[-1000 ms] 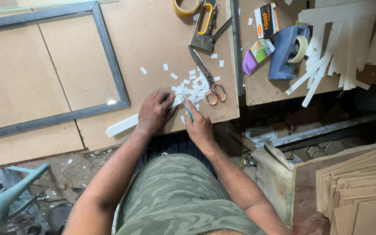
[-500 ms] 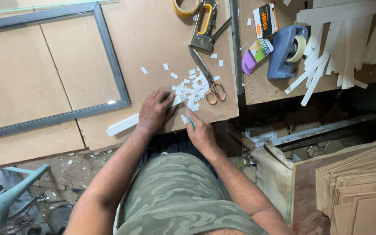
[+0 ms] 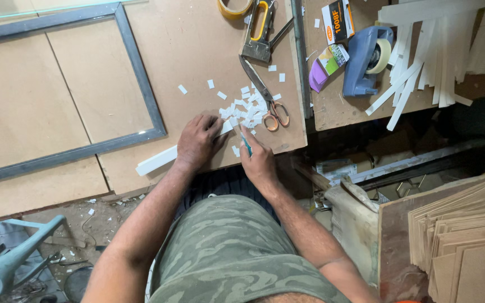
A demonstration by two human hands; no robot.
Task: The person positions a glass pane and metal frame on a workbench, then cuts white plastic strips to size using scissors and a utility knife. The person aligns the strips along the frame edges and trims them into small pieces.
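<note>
My left hand (image 3: 197,140) presses flat on a long white strip (image 3: 155,161) that lies near the front edge of the brown board table (image 3: 197,50). My right hand (image 3: 258,160) holds a small teal-handled cutter (image 3: 246,145) at the strip's right end. Just beyond both hands lies a pile of small white cut pieces (image 3: 245,109). Orange-handled scissors (image 3: 270,106) rest to the right of the pile.
A grey metal frame (image 3: 141,90) lies on the table at left. At the back are a staple gun (image 3: 259,28), a tape roll (image 3: 232,8), a blue tape dispenser (image 3: 366,59), small boxes and several white strips (image 3: 422,62). Stacked boards (image 3: 467,235) stand at lower right, a teal stool (image 3: 7,258) at lower left.
My right hand has shifted slightly toward me along the strip's end with the cutter. My left hand stays pressed on the strip.
</note>
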